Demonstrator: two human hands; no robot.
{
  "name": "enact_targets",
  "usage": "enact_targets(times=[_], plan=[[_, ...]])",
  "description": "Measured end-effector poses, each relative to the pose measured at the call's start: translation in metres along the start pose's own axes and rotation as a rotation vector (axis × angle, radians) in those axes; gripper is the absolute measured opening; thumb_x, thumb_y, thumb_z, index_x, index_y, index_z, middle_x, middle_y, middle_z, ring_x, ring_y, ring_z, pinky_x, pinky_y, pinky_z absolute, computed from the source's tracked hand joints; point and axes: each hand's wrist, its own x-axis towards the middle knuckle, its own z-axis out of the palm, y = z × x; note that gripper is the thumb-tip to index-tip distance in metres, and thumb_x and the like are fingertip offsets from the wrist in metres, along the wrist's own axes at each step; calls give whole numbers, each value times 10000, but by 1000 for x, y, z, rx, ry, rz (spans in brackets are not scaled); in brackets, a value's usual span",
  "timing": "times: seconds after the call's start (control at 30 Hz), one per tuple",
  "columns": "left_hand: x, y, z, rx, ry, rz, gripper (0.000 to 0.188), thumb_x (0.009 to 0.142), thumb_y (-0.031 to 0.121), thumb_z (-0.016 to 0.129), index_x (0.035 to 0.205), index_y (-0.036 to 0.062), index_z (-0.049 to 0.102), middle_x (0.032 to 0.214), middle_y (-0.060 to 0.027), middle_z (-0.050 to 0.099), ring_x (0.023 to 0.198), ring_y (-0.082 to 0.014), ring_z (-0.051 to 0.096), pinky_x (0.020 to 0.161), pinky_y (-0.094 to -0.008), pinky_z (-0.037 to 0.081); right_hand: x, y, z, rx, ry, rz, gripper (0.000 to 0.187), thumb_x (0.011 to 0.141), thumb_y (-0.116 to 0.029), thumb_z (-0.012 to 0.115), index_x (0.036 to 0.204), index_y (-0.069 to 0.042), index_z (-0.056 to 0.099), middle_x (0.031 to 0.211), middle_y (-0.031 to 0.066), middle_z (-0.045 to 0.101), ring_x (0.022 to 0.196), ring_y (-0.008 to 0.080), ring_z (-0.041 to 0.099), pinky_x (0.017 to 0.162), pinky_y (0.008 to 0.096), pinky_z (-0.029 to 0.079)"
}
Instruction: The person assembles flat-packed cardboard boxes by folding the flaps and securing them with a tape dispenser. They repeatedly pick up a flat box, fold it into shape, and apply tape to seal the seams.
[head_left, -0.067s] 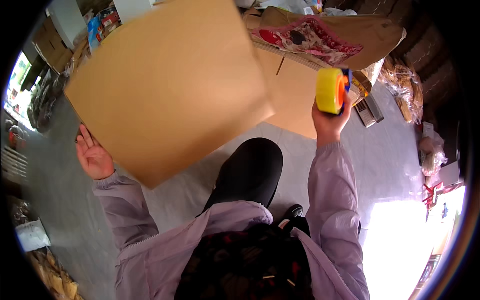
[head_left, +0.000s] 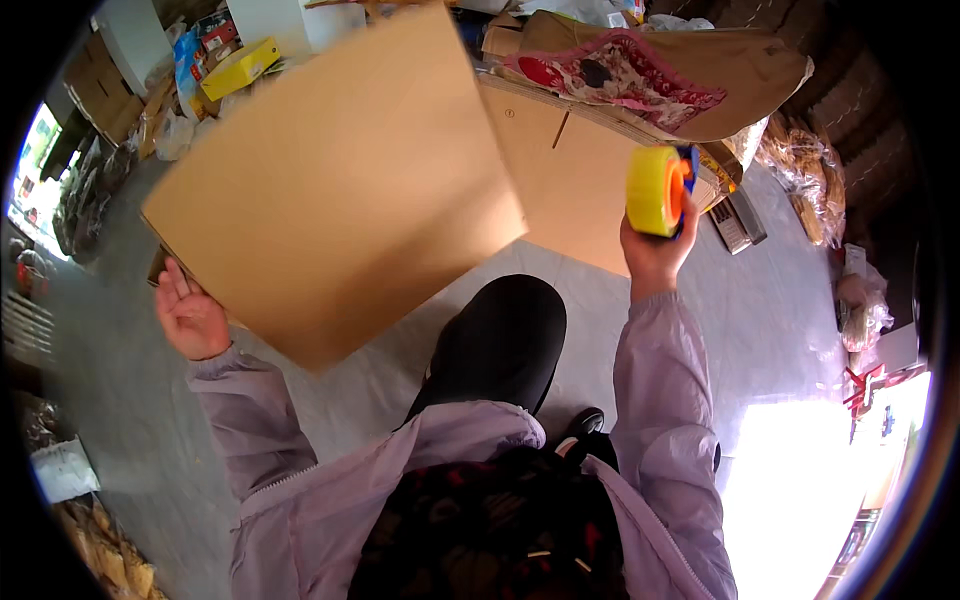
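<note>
A large brown cardboard box (head_left: 340,190) is tilted in front of me, slightly blurred, with a plain face toward me. My left hand (head_left: 193,318) is at its lower left edge, palm up and fingers stretched out. The fingertips meet the box edge, and I cannot tell how much weight they bear. In my right hand (head_left: 660,245) is a tape dispenser (head_left: 689,165) with a wide roll of yellow tape (head_left: 652,192) on an orange hub. It is held up, apart from the box.
Behind the box lies flat cardboard (head_left: 580,200), with a red floral cloth (head_left: 630,80) on more cardboard beyond. A grey handset-like device (head_left: 735,222) rests on the floor to the right. Plastic-wrapped bundles (head_left: 815,180) line the right side. A yellow box (head_left: 240,68) stands at the back left.
The box's upper edge has dropped and its right corner has shifted left, uncovering the yellow box behind. My right hand has sunk slightly with the tape dispenser.
</note>
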Motion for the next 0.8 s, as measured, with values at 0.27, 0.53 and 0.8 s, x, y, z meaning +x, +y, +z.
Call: enact_targets(times=[0.27,0.53,0.8], plan=[[-26,-134,33,1181,248,-415,566,943,323,606,1398,30,439,1452,-102,432,1351,-199,384,1111,-318,298,-47,-17,-69,-103,227,45,477,826,-319,640,1246,-108,556,1227,39,611,1131,225,578,976,383,467],[-55,-179,9,2518,-270,-587,623,800,123,643,1354,362,488,1453,-113,364,1282,-285,438,1020,-419,411,-92,-30,-85,-156,220,125,422,836,-311,639,1205,-113,582,1180,31,635,1076,216,610,926,359,503],[-17,-62,-122,2545,-38,-765,778,764,-11,574,1340,498,452,1251,-40,532,1150,-315,513,959,-445,485,-124,-48,-119,-165,252,167,376,859,-342,592,1191,-166,588,1227,22,612,1120,236,586,956,413,481]])
